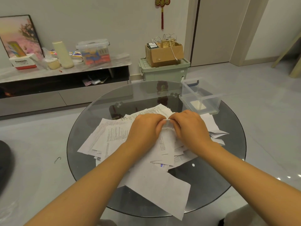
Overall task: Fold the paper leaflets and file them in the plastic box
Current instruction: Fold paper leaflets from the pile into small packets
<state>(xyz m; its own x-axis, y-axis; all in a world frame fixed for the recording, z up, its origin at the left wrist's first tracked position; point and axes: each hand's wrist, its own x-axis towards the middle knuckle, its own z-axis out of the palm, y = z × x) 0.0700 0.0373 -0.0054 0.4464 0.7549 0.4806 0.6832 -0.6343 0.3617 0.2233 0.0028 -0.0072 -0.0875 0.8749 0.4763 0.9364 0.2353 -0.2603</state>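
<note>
A loose heap of white printed paper leaflets (pixel 114 137) covers the middle of a round glass table (pixel 84 170). Above the heap, my left hand (pixel 145 128) and my right hand (pixel 189 126) meet with curled fingers, both pinching a small folded leaflet (pixel 167 123) between them. A clear plastic box (pixel 202 97) stands open at the table's far right, with a small folded paper lying on its floor. One large blank sheet (pixel 162 188) hangs over the near table edge.
A low cabinet (pixel 65 74) along the left wall carries a lidded clear container (pixel 93 51), a cream bottle and small boxes. A green bin (pixel 164 70) with a cardboard box on top stands behind the table. Grey floor surrounds the table.
</note>
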